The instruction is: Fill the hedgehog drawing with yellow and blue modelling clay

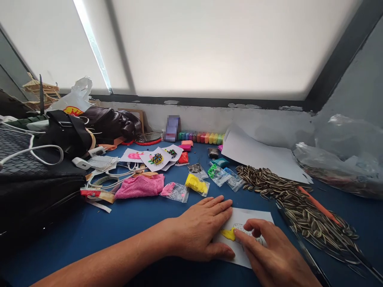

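Observation:
A white sheet of paper point(260, 215) with a pencil or pen drawing lies on the blue table before me. My left hand point(203, 227) rests flat on its left side, fingers stretched out and thumb apart. Yellow modelling clay point(229, 234) is spread over part of the drawing. With an extended fingertip, my right hand point(266, 247) touches the clay's right edge; its other fingers are bent and hold nothing that I can see. Beyond my left hand sits a small bag with a yellow clay lump point(196, 184).
Sunflower seeds point(308, 215) are heaped at right, with an orange stick point(318, 205) across them. Clay bags, including a pink one point(175, 192), lie beyond my hands. A pink cloth point(140, 186), finished pictures point(155, 158) and a black bag point(38, 191) occupy the left.

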### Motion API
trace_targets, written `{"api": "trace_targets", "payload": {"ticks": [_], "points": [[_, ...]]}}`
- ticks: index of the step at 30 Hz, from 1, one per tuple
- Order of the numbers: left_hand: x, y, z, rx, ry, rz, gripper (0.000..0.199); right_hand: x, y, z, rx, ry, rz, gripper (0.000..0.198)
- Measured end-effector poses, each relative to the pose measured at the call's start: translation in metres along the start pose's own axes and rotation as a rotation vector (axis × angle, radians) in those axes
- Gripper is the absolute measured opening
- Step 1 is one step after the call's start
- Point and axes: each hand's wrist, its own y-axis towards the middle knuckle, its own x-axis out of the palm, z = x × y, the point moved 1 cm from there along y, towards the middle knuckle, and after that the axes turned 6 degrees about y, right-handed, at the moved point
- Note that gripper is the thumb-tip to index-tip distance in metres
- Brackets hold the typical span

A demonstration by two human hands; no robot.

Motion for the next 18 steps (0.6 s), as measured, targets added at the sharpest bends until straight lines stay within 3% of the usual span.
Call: {"api": "trace_targets", "payload": {"ticks": [18], "points": [[-0.0022,0.0011,0.0014,-0.022,-0.032,-0.023,0.083,0.0028,0.0058,-0.0006,0.026,-0.008,-0.033,0.028]]}}
